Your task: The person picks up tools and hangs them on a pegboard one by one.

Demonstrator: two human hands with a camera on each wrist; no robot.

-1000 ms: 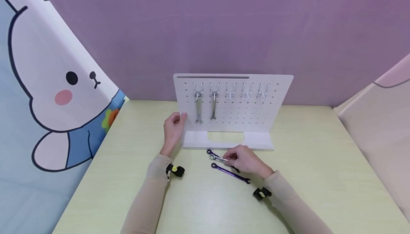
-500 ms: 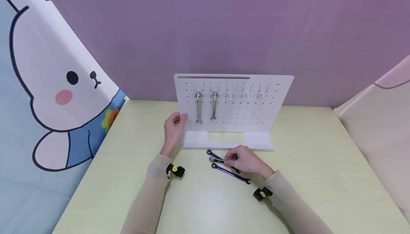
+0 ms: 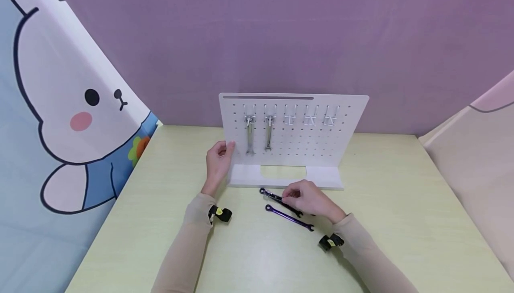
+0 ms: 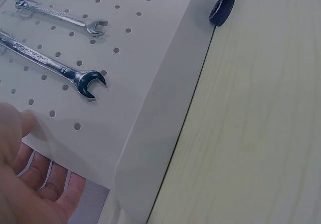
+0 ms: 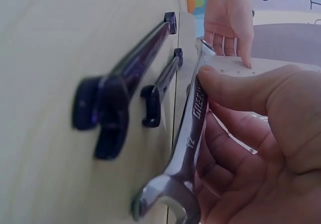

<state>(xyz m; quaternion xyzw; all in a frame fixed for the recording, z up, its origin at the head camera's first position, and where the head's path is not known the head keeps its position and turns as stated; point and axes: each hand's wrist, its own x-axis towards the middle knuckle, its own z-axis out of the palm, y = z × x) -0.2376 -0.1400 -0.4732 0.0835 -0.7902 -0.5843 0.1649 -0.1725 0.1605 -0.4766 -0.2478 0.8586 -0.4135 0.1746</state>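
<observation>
My left hand (image 3: 218, 161) holds the left edge of a white pegboard (image 3: 309, 146), thumb on the front face and fingers behind it. My right hand (image 3: 309, 199) grips a silver combination wrench (image 5: 188, 148) marked 12 between thumb and fingers, its open end toward the right wrist camera. Two dark purple wrenches lie on the table by that hand. One purple wrench (image 3: 289, 218) is nearer me; the other purple wrench (image 5: 165, 81) lies close to the board's base, partly covered in the head view by the held wrench and hand.
From the board's two leftmost hooks hang a larger silver wrench (image 4: 45, 58) and a smaller silver wrench (image 4: 60, 15), open ends down. Three bare wire hooks (image 3: 309, 117) line up to their right. The pale wooden table (image 3: 401, 195) stretches out on both sides.
The silver wrench has turned in my right hand, its ring end now overlapping the far purple wrench. That hand has shifted slightly right. The left hand keeps its hold on the board.
</observation>
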